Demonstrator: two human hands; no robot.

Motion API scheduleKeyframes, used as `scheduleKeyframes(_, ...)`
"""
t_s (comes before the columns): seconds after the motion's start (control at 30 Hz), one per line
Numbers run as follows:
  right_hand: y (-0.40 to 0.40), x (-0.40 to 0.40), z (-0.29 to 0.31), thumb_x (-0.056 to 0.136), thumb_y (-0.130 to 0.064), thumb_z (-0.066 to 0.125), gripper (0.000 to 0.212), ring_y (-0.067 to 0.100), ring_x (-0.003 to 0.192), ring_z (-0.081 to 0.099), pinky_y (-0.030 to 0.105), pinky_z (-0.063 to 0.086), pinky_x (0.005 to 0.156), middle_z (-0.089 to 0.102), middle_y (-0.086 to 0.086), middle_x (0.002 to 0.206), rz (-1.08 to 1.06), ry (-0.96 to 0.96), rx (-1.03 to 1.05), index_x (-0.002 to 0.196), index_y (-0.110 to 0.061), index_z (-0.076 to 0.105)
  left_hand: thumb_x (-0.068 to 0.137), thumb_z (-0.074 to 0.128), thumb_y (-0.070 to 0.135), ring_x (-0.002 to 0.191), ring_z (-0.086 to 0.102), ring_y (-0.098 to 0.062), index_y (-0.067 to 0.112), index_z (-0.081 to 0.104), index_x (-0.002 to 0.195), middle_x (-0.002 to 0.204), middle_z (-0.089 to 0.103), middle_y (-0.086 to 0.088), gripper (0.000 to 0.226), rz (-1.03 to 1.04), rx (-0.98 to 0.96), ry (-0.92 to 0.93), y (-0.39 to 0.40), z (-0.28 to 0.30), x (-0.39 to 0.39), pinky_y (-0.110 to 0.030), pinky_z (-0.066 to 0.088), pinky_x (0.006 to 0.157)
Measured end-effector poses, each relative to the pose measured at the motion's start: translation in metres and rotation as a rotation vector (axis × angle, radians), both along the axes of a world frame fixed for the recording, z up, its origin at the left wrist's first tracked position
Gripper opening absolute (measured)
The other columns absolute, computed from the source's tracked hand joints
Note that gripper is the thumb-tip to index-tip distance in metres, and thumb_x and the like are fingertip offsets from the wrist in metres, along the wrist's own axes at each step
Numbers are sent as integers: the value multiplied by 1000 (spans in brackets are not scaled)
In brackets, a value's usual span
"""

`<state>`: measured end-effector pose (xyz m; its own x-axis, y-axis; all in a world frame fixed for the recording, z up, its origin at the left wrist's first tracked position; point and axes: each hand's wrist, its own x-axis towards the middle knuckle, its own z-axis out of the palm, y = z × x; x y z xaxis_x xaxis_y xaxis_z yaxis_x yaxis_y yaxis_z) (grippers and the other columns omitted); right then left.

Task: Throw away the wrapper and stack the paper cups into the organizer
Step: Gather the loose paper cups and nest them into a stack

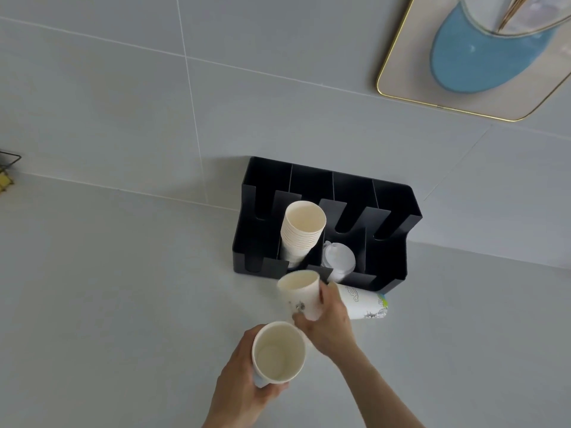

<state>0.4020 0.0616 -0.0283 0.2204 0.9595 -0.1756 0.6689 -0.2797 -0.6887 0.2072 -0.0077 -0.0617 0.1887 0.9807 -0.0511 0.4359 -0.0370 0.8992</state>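
A black organizer (389,208) with several compartments stands against the wall. A stack of paper cups (301,233) leans in one front compartment, and white lids (338,259) fill the compartment beside it. My right hand (330,322) grips a paper cup (301,293) just in front of the organizer, mouth up and tilted. My left hand (244,381) holds another paper cup (278,353) closer to me, its open mouth facing the camera. A printed paper cup (366,304) lies on its side on the counter behind my right hand.
A gold-rimmed tray (398,84) with a blue vessel (472,60) sits at the upper right. A black wire rack (9,162) with something yellow shows at the left edge. The grey counter meets a tiled wall behind the organizer.
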Motion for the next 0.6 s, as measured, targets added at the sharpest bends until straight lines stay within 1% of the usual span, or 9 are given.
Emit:
scheduleKeyframes(0.1, -14, 7, 39, 68, -20, 90, 73, 12, 109, 61, 24, 50, 87, 59, -7, 118, -62, 171, 201, 129, -23, 51, 59, 88, 41, 121, 56, -2, 51, 40, 133, 138, 53, 22, 88, -14, 19, 10, 1, -1, 1, -29, 53, 93)
scheduleKeyframes(0.13, -21, 8, 52, 68, -18, 90, 72, 11, 111, 61, 22, 51, 89, 59, -8, 119, -53, 214, 243, 128, -23, 51, 60, 88, 41, 120, 56, -2, 51, 40, 132, 137, 53, 22, 87, -14, 16, 8, 2, -2, 2, -29, 53, 93)
scheduleKeyframes(0.2, -35, 6, 73, 69, -15, 92, 72, 12, 116, 61, 22, 54, 93, 60, -9, 121, -6, 284, 297, 128, -23, 51, 60, 88, 39, 119, 58, -3, 51, 41, 132, 136, 55, 21, 87, -13, -1, 6, 4, -2, 3, -30, 54, 91)
scheduleKeyframes(0.3, -53, 0, 88, 67, -12, 94, 77, 16, 117, 63, 22, 56, 94, 63, -10, 121, 69, 365, 342, 130, -24, 52, 59, 89, 38, 113, 60, 0, 54, 40, 130, 130, 59, 24, 88, 0, -36, 8, 7, -2, 5, -28, 56, 85)
scheduleKeyframes(0.37, -61, -4, 85, 66, -11, 94, 78, 16, 116, 64, 23, 56, 94, 63, -11, 121, 96, 361, 342, 130, -25, 52, 59, 90, 39, 111, 60, 3, 56, 39, 127, 126, 59, 27, 87, 4, -50, 16, 7, 0, 7, -24, 55, 82)
scheduleKeyframes(0.4, -64, -6, 80, 67, -13, 94, 78, 15, 117, 63, 25, 56, 95, 63, -13, 121, 111, 353, 319, 131, -26, 52, 59, 90, 39, 110, 60, 4, 56, 39, 126, 125, 59, 28, 86, 8, -60, 20, 7, 0, 7, -22, 54, 81)
scheduleKeyframes(0.5, -72, -9, 63, 69, -25, 93, 81, 6, 121, 60, 33, 54, 100, 62, -18, 126, 162, 263, 237, 136, -30, 49, 57, 91, 43, 107, 61, 5, 48, 45, 125, 119, 63, 25, 82, 28, -108, 21, 8, 0, 9, -22, 54, 81)
scheduleKeyframes(0.53, -75, -10, 57, 69, -29, 92, 84, 4, 124, 58, 34, 53, 103, 60, -18, 131, 179, 243, 214, 139, -30, 47, 55, 89, 45, 106, 62, 3, 45, 49, 124, 115, 65, 22, 80, 47, -135, 21, 7, -2, 8, -23, 54, 82)
scheduleKeyframes(0.6, -79, -11, 49, 68, -37, 91, 93, 1, 131, 52, 33, 47, 111, 55, -18, 140, 200, 209, 173, 146, -29, 41, 47, 85, 50, 105, 66, -8, 34, 58, 118, 107, 69, 13, 77, 103, -251, 20, 3, -7, 6, -32, 56, 84)
